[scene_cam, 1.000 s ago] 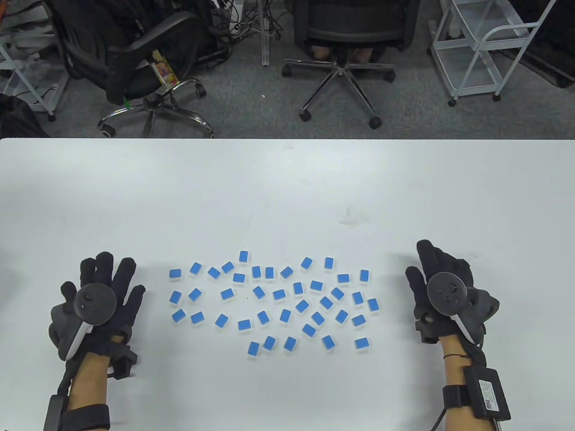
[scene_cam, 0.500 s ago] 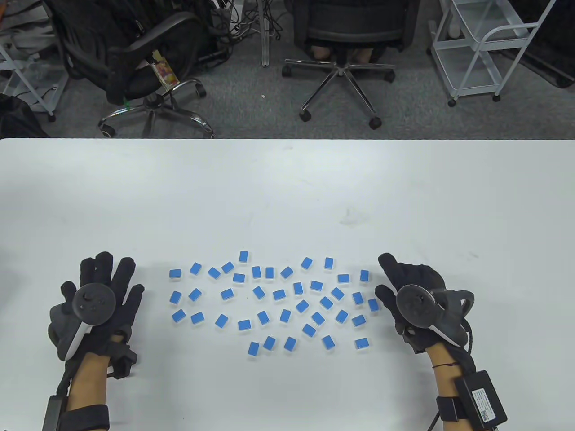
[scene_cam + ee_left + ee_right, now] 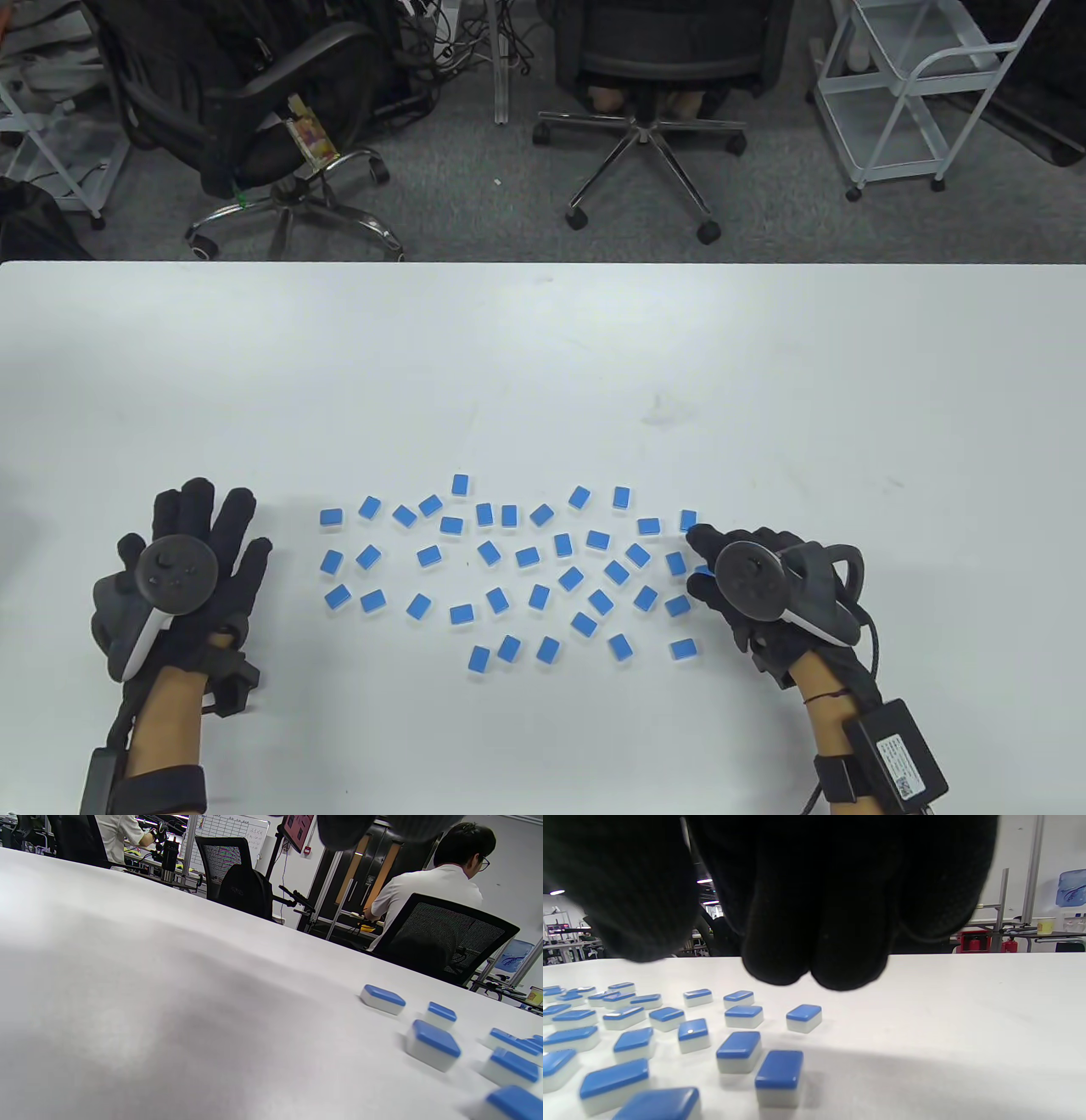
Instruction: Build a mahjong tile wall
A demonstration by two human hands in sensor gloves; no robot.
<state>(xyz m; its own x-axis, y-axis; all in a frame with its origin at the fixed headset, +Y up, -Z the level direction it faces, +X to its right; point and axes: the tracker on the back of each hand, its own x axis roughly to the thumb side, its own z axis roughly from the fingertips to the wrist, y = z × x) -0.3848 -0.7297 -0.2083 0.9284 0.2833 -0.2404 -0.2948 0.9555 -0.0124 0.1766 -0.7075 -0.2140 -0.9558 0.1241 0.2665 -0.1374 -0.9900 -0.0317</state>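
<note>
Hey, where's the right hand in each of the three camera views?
Table view: right hand at lower right, fingertips at the right edge of the blue tiles.
Left wrist view: not in it.
Right wrist view: its dark fingers fill the top, above the tiles.
Shared landmark: the white table with scattered blue tiles.

Tiles (image 3: 527,558) scattered on table (image 3: 543,356), between both hands.
</note>
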